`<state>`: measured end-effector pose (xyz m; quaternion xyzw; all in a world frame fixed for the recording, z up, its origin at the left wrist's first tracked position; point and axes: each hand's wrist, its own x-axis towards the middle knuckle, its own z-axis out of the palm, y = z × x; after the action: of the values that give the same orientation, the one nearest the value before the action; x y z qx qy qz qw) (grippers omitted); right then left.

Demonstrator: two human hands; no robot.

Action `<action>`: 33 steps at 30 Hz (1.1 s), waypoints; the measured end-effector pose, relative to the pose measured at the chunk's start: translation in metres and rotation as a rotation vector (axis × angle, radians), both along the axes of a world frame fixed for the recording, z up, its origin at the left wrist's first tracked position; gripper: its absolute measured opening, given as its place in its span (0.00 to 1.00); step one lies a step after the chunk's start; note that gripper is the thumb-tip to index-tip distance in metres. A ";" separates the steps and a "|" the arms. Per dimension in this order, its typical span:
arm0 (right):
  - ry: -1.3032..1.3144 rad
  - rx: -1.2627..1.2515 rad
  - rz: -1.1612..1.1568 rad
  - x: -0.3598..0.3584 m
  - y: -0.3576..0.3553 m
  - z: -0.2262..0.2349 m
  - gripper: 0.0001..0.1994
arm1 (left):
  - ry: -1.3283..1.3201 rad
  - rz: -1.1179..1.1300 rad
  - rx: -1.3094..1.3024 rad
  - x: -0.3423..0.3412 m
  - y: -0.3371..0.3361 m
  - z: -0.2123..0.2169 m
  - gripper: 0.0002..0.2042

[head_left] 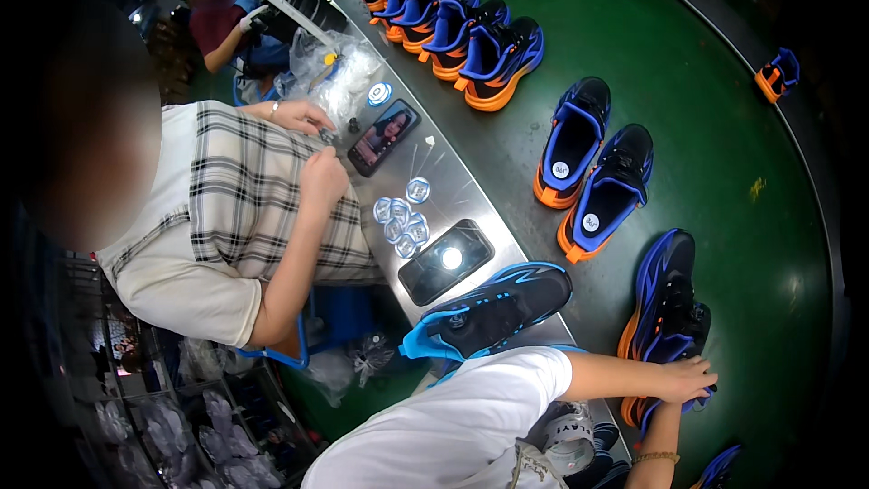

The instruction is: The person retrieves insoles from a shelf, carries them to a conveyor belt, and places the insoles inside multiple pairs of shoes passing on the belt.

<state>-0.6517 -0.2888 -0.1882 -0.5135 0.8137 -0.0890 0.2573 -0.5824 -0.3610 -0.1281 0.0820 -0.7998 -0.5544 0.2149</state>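
Note:
A black, blue and orange sneaker [665, 303] lies on the green conveyor belt [724, 217] at the lower right. My left hand [690, 378] reaches across from my white sleeve and its fingers curl over the sneaker's near end. My right hand [672, 411] comes up from the lower edge, with a bracelet on the wrist. It meets the same sneaker just under my left hand, and its fingers are hidden.
A matching sneaker [493, 308] lies on the steel bench [471, 190], beside two phones [445, 261] and several round discs [403, 217]. A pair [593, 177] and a row of sneakers [453, 27] stand on the belt. A person in a plaid shirt [244, 199] works at the left. A tape roll [568, 435] sits near my chest.

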 end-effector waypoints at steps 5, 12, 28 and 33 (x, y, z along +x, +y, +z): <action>0.015 0.016 -0.004 0.001 0.002 0.005 0.19 | 0.084 0.076 -0.120 0.011 -0.002 0.010 0.14; 0.017 0.066 0.006 -0.002 -0.006 0.013 0.19 | 0.057 0.028 -0.216 0.016 -0.020 0.018 0.15; 0.197 0.342 0.257 0.072 0.019 0.173 0.26 | -0.152 0.068 -0.806 0.024 -0.036 0.053 0.13; 0.396 -0.179 0.030 0.087 0.073 0.175 0.11 | -0.207 -0.120 -0.793 0.023 -0.045 0.059 0.13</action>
<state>-0.5646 -0.2155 -0.0135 -0.5538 0.8296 -0.0542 0.0472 -0.5591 -0.4055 -0.0687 0.0015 -0.9722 -0.2035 0.1156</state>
